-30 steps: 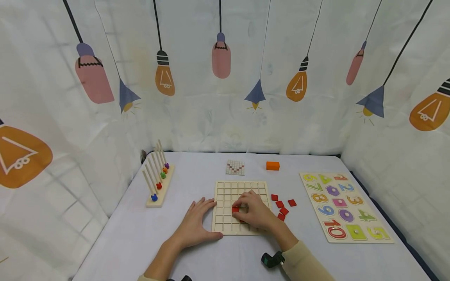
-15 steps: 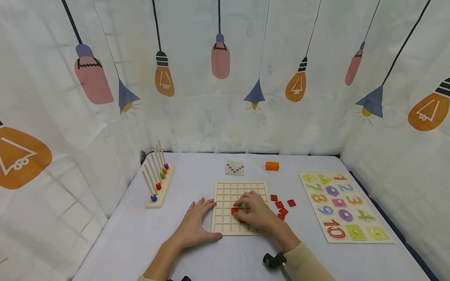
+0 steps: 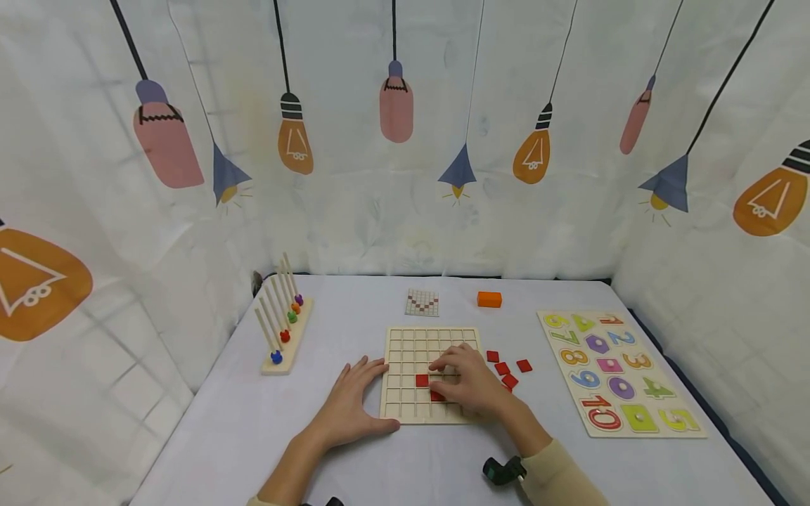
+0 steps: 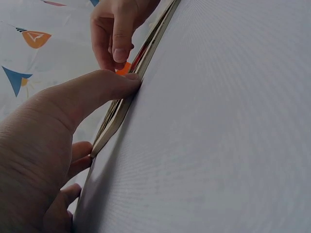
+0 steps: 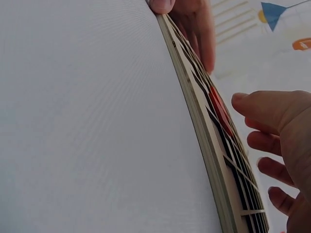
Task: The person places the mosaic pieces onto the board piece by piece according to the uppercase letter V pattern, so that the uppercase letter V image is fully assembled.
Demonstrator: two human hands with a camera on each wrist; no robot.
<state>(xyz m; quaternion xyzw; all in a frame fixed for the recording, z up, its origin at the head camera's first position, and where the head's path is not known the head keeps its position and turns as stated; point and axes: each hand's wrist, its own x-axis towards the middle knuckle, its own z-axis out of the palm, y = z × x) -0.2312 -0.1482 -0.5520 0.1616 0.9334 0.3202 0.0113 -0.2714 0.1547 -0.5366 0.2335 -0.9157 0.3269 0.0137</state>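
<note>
A pale wooden grid board [image 3: 400,351] lies flat on the table. My left hand [image 3: 351,407] holds its near left corner, with the thumb on the front edge and fingers against the left edge. A red square tile [image 3: 422,380] sits in a cell of the board. Diagonally nearer and to the right sits another red tile [image 3: 436,396], partly covered by my right hand [image 3: 471,383]. That hand hovers over the board's right part, fingers loosely bent, holding nothing; the right wrist view shows its thumb [image 5: 257,107] apart from the board.
Several loose red tiles [image 3: 502,368] lie right of the board. Behind it are a small pattern card [image 3: 422,302] and an orange block [image 3: 489,299]. A peg stand [image 3: 294,337] with coloured beads stands left; a number puzzle board [image 3: 579,390] lies right.
My right hand has let go of the red tile, which stays in its cell, and has drawn back to the right, uncovering more of the second tile. The left hand stays put.
</note>
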